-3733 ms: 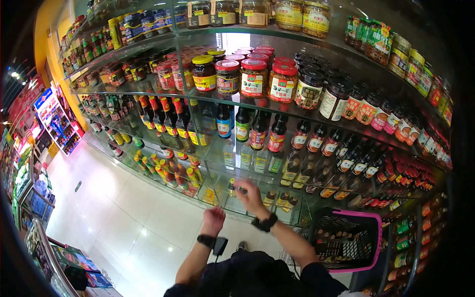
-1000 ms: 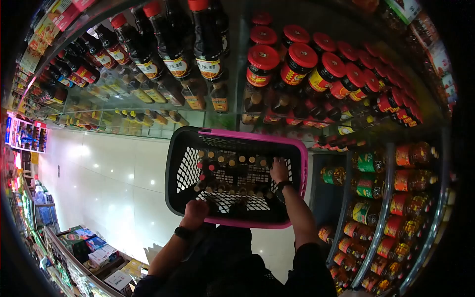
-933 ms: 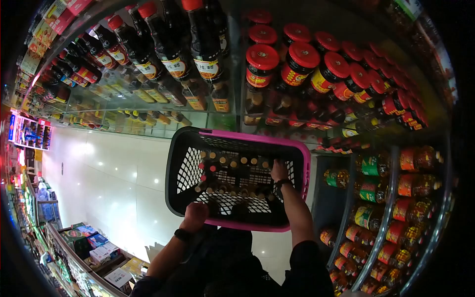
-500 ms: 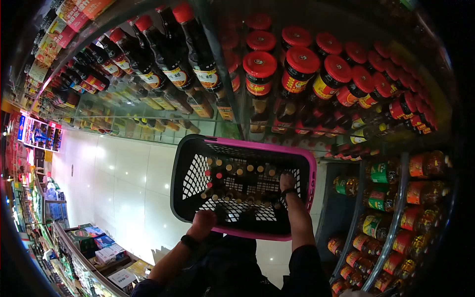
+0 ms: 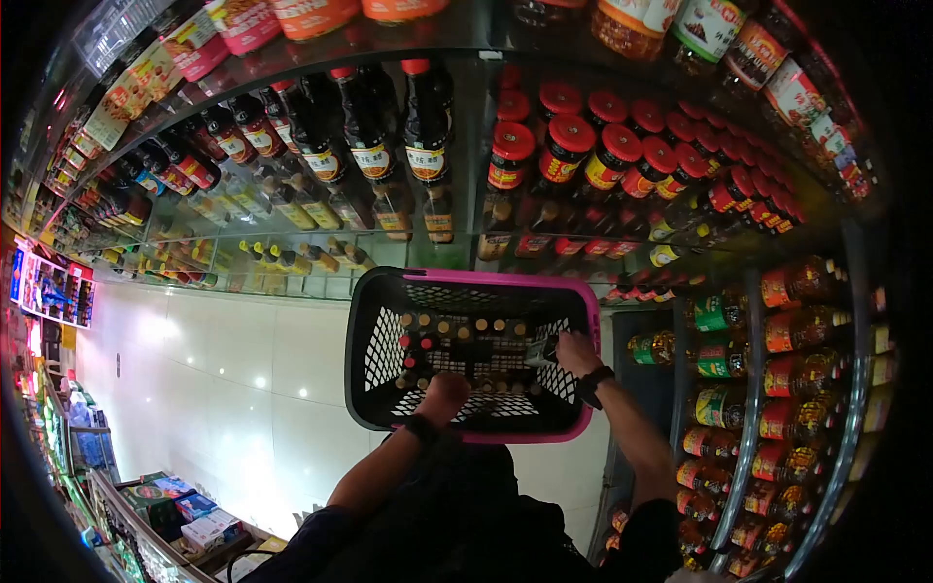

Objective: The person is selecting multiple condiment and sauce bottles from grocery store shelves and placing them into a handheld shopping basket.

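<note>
A black lattice shopping basket (image 5: 466, 425) with a pink rim is in front of my body, above the tiled floor. Bottles with tan caps (image 5: 443, 328) and a few with red caps (image 5: 415, 343) stand in rows inside it. My right hand (image 5: 579, 356) is at the basket's right end, fingers curled round what looks like a pale, glassy bottle (image 5: 541, 352), tilted and partly hidden. Over the near side of the basket, my left hand (image 5: 446, 397) is closed in a fist. Whatever it grips, if anything, is hidden.
Glass shelves ahead hold dark sauce bottles (image 5: 370, 131) and red-lidded jars (image 5: 567, 148). On the right, large oil bottles (image 5: 717, 360) line tiered racks. Boxes (image 5: 209, 530) lie in a low display at the lower left, beyond the pale floor (image 5: 243, 398).
My left hand has moved right, in over the basket. My right hand has shifted right to the basket's end, and a glassy bottle shape now shows beside it. The view has tilted up.
</note>
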`<state>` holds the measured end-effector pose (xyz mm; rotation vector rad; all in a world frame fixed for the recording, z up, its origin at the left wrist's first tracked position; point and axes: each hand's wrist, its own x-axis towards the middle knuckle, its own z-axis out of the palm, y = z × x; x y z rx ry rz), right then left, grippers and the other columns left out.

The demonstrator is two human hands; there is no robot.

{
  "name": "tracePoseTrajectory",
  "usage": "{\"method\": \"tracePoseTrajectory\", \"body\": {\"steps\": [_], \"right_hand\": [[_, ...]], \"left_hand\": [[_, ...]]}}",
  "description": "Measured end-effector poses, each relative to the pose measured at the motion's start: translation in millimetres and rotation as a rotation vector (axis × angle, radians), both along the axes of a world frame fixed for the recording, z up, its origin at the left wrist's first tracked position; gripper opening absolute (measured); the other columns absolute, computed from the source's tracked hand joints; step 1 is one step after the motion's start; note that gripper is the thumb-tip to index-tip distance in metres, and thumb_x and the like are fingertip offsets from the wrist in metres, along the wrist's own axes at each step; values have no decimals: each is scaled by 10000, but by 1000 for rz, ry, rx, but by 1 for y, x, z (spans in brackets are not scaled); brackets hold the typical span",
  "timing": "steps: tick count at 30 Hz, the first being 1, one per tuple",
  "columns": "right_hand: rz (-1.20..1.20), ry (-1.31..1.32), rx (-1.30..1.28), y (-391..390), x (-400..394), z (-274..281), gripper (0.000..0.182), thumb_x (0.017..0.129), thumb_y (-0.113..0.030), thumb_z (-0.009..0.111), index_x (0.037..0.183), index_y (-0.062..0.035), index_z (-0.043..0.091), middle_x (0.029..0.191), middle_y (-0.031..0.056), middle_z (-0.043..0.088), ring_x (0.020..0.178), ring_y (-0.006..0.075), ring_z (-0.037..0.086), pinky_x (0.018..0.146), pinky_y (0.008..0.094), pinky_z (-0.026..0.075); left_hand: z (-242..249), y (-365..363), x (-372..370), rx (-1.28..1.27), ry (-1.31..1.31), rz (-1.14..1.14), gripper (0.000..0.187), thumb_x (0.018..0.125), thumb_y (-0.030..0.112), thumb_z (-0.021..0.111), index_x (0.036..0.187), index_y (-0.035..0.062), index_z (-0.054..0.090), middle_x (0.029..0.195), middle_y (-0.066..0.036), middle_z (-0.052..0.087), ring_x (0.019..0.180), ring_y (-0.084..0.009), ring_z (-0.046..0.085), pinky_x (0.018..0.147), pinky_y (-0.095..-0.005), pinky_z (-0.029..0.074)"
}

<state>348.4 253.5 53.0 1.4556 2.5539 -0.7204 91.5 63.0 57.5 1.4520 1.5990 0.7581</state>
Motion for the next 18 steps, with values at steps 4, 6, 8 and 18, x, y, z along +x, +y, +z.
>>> {"method": "tracePoseTrajectory", "body": {"steps": [4,6,8,18], "right_hand": [[-11,61,3,-13,-25,97,168,769,-134,489,721,25,516,654,218,510,653,365,523,575,471,412],[23,92,3,-22,-39,158,148,761,-124,487,735,18,518,672,204,523,676,353,534,585,454,416],[74,185,16,-30,-53,209,123,735,-121,511,796,-18,539,686,142,551,697,297,557,595,383,427],[-5,641,-514,-23,-56,266,192,794,-112,540,943,9,553,695,-16,486,649,62,444,595,213,373]], "left_hand": [[-39,6,-1,186,77,-42,121,745,127,516,675,29,516,593,-102,489,603,-232,537,568,-332,434],[-115,9,7,-51,-631,137,236,713,267,561,673,39,516,581,-80,490,543,-234,494,584,-343,426],[-92,21,4,-201,-773,244,248,723,297,533,712,50,520,643,-84,494,595,-238,486,626,-369,406],[81,40,-32,-793,-1881,455,455,803,425,386,1100,94,481,1141,-130,481,1095,-310,418,913,-472,302]]}}
